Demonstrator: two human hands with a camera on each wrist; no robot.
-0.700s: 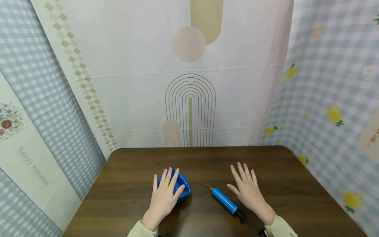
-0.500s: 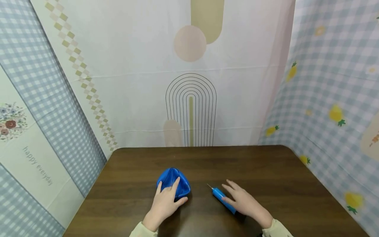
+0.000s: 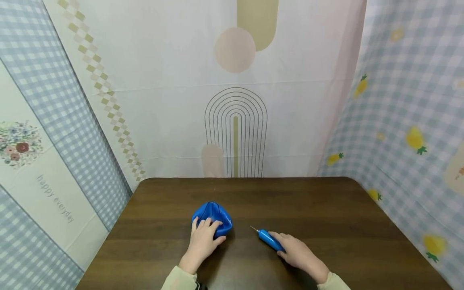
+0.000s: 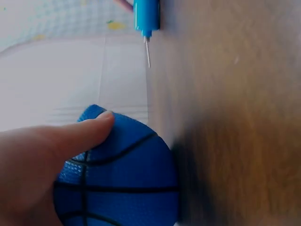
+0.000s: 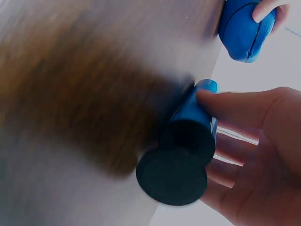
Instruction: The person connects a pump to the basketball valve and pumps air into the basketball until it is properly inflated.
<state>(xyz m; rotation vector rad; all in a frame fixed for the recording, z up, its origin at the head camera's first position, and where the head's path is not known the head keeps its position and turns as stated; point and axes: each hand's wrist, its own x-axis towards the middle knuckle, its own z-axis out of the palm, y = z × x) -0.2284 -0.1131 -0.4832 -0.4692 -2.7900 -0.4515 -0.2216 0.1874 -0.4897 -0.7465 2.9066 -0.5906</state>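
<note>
A deflated blue basketball (image 3: 214, 210) with black seams lies on the table, its top caved in. My left hand (image 3: 202, 243) grips its near side, fingers bent into the hollow. In the left wrist view the thumb presses against the ball's outer wall (image 4: 131, 174). To the right, a blue hand pump (image 3: 267, 237) lies slanted, its thin metal needle (image 3: 253, 228) pointing toward the ball. My right hand (image 3: 299, 253) holds the pump's barrel from above, thumb on one side and fingers on the other. The right wrist view shows the pump's round black handle (image 5: 171, 176) close to the barrel.
Both things lie on a dark wooden table (image 3: 308, 201) with rounded far corners. A pale patterned cloth (image 3: 174, 121) hangs behind it, and checked cloths hang at the left (image 3: 87, 133) and right (image 3: 384, 161).
My right hand has come down and left from above the table and taken hold of the pump. My left hand's fingers, earlier spread over the ball, have bent into its hollow.
</note>
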